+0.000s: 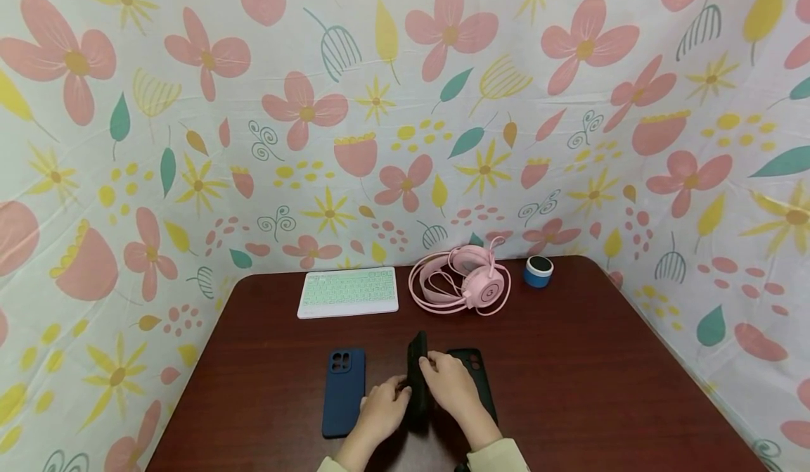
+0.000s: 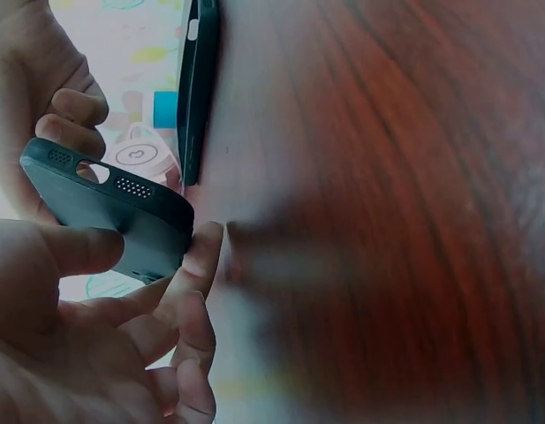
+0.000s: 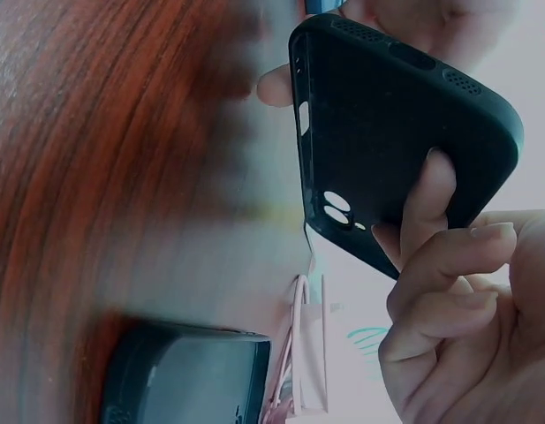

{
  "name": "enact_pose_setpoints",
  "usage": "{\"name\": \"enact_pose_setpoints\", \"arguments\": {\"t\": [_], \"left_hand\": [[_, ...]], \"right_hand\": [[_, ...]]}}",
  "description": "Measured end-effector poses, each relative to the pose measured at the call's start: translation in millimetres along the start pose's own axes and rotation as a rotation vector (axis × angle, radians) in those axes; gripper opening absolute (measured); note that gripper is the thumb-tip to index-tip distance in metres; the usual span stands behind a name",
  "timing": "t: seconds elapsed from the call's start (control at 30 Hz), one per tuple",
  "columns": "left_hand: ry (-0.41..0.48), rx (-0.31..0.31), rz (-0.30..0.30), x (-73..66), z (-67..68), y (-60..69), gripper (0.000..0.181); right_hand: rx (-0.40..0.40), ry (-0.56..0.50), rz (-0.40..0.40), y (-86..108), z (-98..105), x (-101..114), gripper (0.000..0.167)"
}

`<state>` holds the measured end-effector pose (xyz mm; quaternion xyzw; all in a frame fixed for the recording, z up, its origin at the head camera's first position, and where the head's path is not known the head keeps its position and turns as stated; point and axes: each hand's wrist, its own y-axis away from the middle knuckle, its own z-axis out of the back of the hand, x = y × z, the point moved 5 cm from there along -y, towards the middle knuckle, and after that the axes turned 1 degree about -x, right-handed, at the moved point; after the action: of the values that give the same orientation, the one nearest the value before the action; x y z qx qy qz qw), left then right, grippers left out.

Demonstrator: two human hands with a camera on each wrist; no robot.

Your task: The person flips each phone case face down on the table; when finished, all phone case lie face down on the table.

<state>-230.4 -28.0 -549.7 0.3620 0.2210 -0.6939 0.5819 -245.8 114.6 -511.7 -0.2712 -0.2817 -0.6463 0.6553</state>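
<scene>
Case in hand: a black, thin-walled phone case (image 1: 416,387) is held on edge, kinda upright, over the near middle of the dark reddish-brown wooden counter (image 1: 569,359). Whether its low end is touching down can't be told.
Left hand (image 1: 384,409): the case is pinched, thumb laid on the outer back, index finger at the edge; the other fingers are left loosely curled.
Right hand (image 1: 452,384): same case pinched here too, thumb pressed inside the hollow, fingers curled.
Neighbours: a dark blue rectangular phone case (image 1: 344,394) is laid flat on the left; a second black phone case (image 1: 484,380) is laid on the right, partly covered by the right hand, seemingly hollow side up.
Back row: a white keyboard with green keys (image 1: 348,296), pink over-ear headphones (image 1: 484,288) and a short blue cylinder with a white rim (image 1: 538,273) are lined up.
Drop risk: if one pinch is loosened early, the case could be tipped over, since it's only gripped near its edges.
Bump risk: the second black case could be nudged by a low right wrist.
</scene>
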Motion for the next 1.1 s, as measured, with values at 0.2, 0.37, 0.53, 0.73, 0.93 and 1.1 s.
{"name": "enact_pose_setpoints", "arguments": {"t": [0.2,0.37,0.53,0.73,0.93,1.1], "left_hand": [[0.022,0.007,-0.018,1.8,0.2,-1.0,0.042],[0.104,0.034,-0.022,2.9,2.6,-1.9,0.046],[0.197,0.083,-0.022,3.3,8.4,-1.2,0.053],[0.210,0.067,-0.025,5.3,16.6,-0.3,0.059],[0.197,0.046,-0.049,3.7,18.6,1.7,0.058],[0.164,0.008,-0.076,1.1,22.8,4.5,0.056]], "right_hand": [[0.001,-0.026,0.009,-0.1,1,-1,0.042],[-0.014,-0.038,0.019,0.1,3,-1,0.042],[-0.041,-0.032,0.024,-0.2,5,-2,0.041],[-0.039,-0.038,0.037,-1.8,3,-3,0.042],[-0.026,-0.024,0.032,-2.5,4,-4,0.044],[-0.030,-0.005,0.031,-1.8,4,-6,0.042]]}}
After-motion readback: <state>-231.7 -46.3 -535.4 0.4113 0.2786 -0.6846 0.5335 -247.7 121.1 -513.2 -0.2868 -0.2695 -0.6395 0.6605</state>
